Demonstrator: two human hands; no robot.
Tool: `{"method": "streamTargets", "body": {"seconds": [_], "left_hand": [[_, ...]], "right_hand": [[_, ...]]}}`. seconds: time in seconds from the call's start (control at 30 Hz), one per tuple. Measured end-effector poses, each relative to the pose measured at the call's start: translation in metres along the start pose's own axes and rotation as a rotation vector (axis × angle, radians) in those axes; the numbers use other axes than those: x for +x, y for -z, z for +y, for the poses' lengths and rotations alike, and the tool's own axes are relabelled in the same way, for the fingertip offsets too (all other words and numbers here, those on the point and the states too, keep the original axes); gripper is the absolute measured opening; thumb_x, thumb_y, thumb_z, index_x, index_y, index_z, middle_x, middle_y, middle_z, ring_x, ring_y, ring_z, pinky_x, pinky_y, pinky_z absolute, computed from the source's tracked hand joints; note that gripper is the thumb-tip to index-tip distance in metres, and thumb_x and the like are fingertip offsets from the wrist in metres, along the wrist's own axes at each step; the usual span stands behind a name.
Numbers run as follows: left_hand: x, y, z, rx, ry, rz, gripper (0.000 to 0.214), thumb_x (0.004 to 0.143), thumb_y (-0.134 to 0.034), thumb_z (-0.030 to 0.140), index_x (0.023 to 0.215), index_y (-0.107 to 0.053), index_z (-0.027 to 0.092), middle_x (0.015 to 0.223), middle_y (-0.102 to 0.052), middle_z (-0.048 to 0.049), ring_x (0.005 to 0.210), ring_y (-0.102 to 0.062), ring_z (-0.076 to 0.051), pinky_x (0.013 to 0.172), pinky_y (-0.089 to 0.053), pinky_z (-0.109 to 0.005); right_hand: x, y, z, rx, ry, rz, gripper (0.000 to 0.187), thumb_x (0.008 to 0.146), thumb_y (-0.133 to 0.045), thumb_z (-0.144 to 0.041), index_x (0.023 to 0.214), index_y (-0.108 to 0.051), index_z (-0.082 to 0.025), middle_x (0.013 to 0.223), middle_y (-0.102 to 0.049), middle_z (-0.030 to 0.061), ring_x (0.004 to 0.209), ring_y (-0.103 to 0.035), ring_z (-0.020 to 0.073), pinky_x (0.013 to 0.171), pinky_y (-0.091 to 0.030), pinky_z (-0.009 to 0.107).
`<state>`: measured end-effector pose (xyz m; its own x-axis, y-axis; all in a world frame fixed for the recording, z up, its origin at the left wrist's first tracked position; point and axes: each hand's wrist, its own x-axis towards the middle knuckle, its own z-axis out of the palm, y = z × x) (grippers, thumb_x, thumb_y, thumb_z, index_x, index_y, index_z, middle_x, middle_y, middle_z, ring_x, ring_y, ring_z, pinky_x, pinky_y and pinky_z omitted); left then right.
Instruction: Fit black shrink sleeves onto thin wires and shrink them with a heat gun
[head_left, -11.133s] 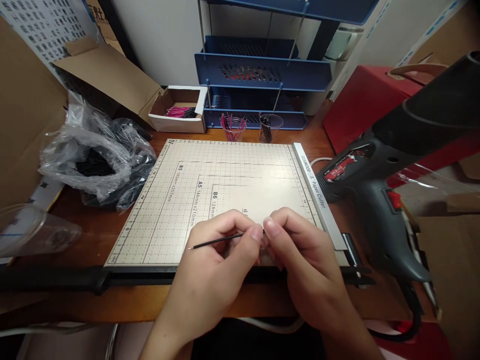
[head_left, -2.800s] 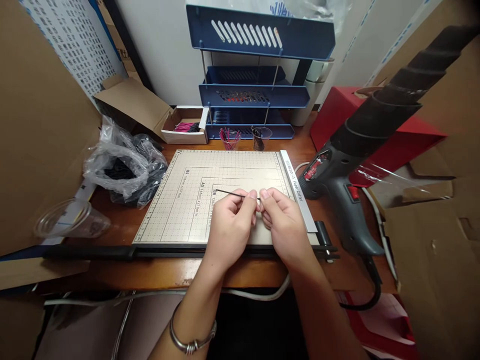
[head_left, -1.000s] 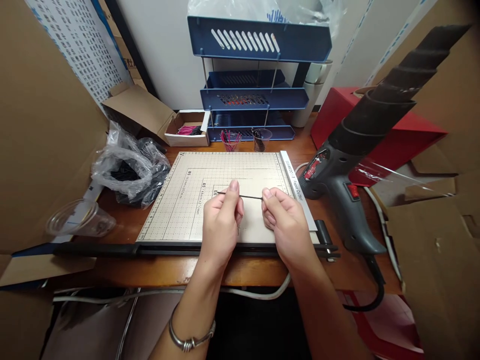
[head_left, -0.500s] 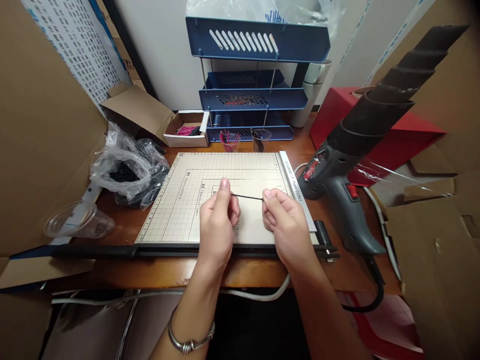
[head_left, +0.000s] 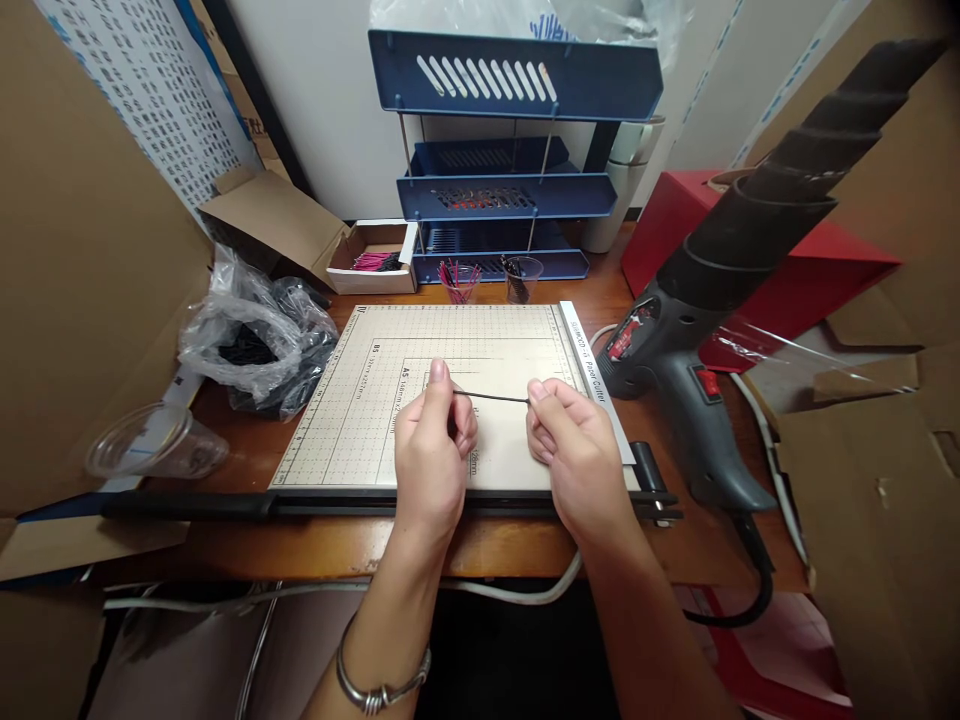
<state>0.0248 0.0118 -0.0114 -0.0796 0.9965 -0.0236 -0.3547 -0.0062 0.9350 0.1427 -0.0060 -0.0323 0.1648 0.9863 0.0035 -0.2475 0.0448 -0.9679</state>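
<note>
A thin black wire (head_left: 495,398) stretches between my two hands, above the cream board of a paper cutter (head_left: 352,420). My left hand (head_left: 435,440) is closed on one end, thumb pointing up. The other end is pinched between thumb and fingers of my right hand (head_left: 574,440). Only the middle stretch of the wire shows; its ends are hidden in my fingers. The cutter's black handle (head_left: 187,504) lies along the near edge of the board.
A heat gun (head_left: 675,370) stands at the right, nozzle up, before a red box (head_left: 817,240). Behind the board are cups of pink wires (head_left: 459,282) and black pieces (head_left: 519,280), and a blue tray rack (head_left: 510,195). A plastic bag (head_left: 255,340) and clear cup (head_left: 161,440) sit left.
My left hand has shifted slightly left, and a longer stretch of wire shows between the hands. My right hand has barely moved.
</note>
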Motion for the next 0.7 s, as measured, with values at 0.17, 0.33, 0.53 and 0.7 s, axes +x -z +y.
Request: {"method": "streamTargets", "body": {"seconds": [0.17,0.33,0.53,0.7], "left_hand": [[0.0,0.004,-0.003,0.07,-0.024,-0.105,0.06,0.098,-0.07,0.055,0.056,-0.046,0.02,0.055,-0.036,0.0043,0.051,-0.029,-0.009,0.05,-0.025,-0.028],[0.0,0.008,-0.005,0.114,-0.044,-0.2,0.051,0.103,-0.065,0.038,0.058,-0.054,0.017,0.058,-0.04,0.0031,0.052,-0.031,-0.008,0.051,-0.022,-0.029],[-0.004,0.003,0.002,0.203,-0.05,-0.232,0.046,0.098,-0.07,0.041,0.06,-0.055,0.019,0.053,-0.038,0.0049,0.05,-0.029,-0.009,0.049,-0.024,-0.027],[-0.006,0.0,0.006,0.216,-0.056,-0.215,0.041,0.093,-0.074,0.038,0.06,-0.06,0.019,0.052,-0.045,0.0039,0.049,-0.036,-0.009,0.048,-0.028,-0.025]], "right_hand": [[0.0,0.0,-0.002,-0.032,0.002,-0.022,0.047,0.101,-0.063,-0.05,0.071,-0.048,-0.017,0.059,-0.029,-0.0059,0.053,-0.023,0.0058,0.05,-0.019,0.022],[-0.001,0.001,-0.004,-0.066,0.017,-0.057,0.049,0.1,-0.063,-0.052,0.07,-0.05,-0.017,0.06,-0.03,-0.0055,0.055,-0.024,0.0064,0.054,-0.024,0.022],[-0.003,-0.002,-0.01,-0.087,0.057,-0.13,0.044,0.102,-0.062,-0.05,0.073,-0.057,-0.017,0.061,-0.033,-0.0052,0.057,-0.023,0.0075,0.059,-0.032,0.022],[-0.003,-0.003,-0.011,-0.042,0.069,-0.162,0.041,0.104,-0.059,-0.046,0.075,-0.059,-0.017,0.061,-0.032,-0.0056,0.057,-0.023,0.0078,0.06,-0.036,0.021]]}}
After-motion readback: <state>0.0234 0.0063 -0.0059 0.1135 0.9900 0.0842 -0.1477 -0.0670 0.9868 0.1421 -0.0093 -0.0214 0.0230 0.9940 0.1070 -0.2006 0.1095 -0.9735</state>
